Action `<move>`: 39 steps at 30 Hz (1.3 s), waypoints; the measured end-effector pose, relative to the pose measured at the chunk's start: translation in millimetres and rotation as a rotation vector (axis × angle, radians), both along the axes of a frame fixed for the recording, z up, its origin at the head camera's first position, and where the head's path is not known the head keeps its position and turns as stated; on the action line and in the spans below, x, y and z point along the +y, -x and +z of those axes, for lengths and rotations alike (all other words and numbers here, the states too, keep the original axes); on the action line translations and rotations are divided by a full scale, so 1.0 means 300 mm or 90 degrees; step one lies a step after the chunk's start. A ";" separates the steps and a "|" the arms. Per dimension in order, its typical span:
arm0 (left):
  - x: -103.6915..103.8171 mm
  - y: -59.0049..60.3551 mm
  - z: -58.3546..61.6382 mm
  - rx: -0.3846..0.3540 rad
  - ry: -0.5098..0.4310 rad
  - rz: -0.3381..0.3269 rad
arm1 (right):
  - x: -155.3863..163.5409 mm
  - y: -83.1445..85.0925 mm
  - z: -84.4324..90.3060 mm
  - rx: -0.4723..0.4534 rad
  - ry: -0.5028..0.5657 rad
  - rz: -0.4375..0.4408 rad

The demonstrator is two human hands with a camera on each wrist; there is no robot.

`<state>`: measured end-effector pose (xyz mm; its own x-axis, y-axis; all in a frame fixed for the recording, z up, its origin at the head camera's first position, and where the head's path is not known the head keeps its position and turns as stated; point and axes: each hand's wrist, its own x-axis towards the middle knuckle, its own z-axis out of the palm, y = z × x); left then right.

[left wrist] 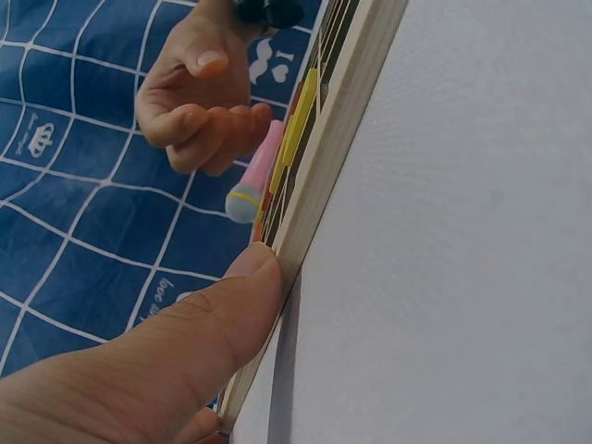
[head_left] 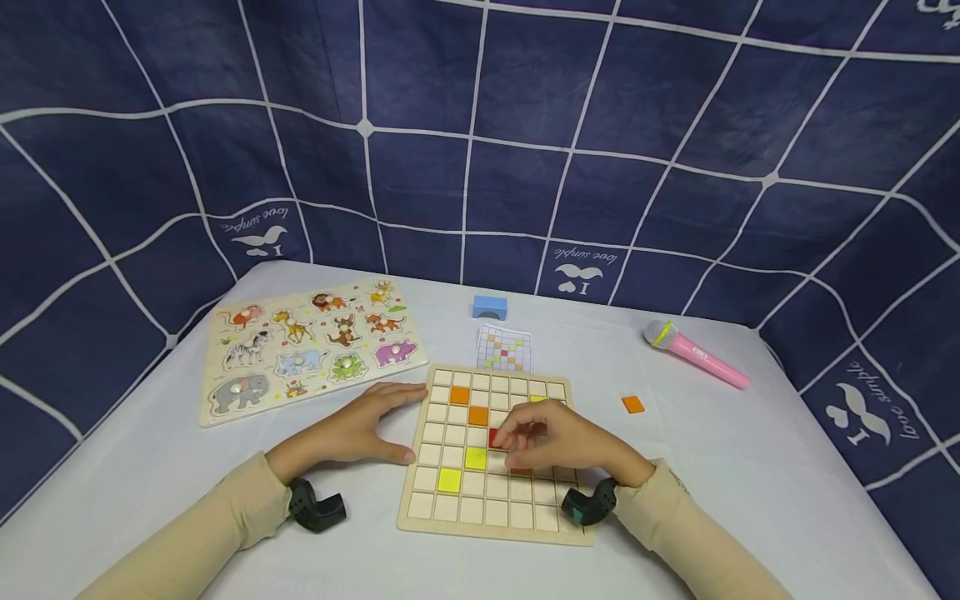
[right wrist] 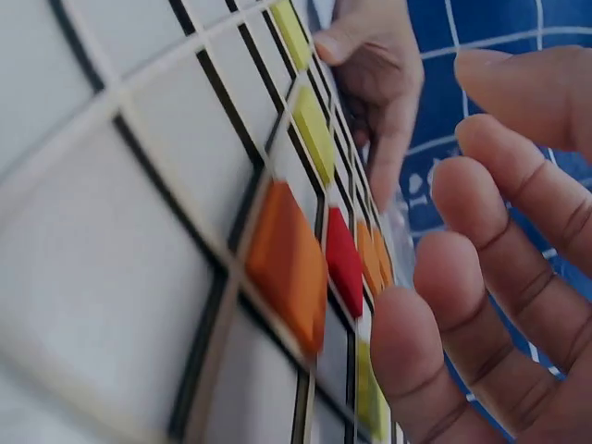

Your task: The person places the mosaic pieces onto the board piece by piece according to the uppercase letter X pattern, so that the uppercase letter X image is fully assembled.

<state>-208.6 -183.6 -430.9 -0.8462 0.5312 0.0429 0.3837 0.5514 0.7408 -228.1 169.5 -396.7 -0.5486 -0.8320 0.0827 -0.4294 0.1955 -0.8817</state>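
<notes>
Left hand (head_left: pixel 360 429) flat against board (head_left: pixel 450 508) (right (head_left: pixel 558 442) hovers).

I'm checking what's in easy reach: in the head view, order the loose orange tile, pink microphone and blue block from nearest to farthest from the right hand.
1. Orange tile, just right of the right hand, off the board.
2. Pink microphone, farther right and back.
3. Blue block, at the back, beyond the pattern card.

The square wooden grid board (head_left: pixel 491 454) lies at the table's near middle, with the flat wooden animal peg puzzle (head_left: pixel 311 346) to its left. Behind the board sits the small printed pattern card (head_left: pixel 505 347), and behind that the blue arched block (head_left: pixel 490 307). To the board's right lies a loose orange square tile (head_left: pixel 633 404) (apart from it), with the pink toy microphone (head_left: pixel 693 353) farther right and behind.
</notes>
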 end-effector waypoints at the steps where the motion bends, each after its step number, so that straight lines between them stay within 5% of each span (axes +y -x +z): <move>1: 0.000 0.000 0.000 0.000 0.000 0.000 | 0.013 0.005 -0.003 -0.010 0.007 0.000; 13: -0.001 0.000 0.000 0.000 0.000 -0.001 | 0.149 0.037 -0.021 -0.082 0.067 -0.046; 26: -0.003 0.002 -0.004 0.005 -0.001 -0.002 | 0.306 0.053 -0.007 -0.017 0.066 -0.155; 39: -0.002 0.000 -0.003 0.009 0.002 0.000 | 0.449 0.088 -0.029 0.004 0.103 -0.329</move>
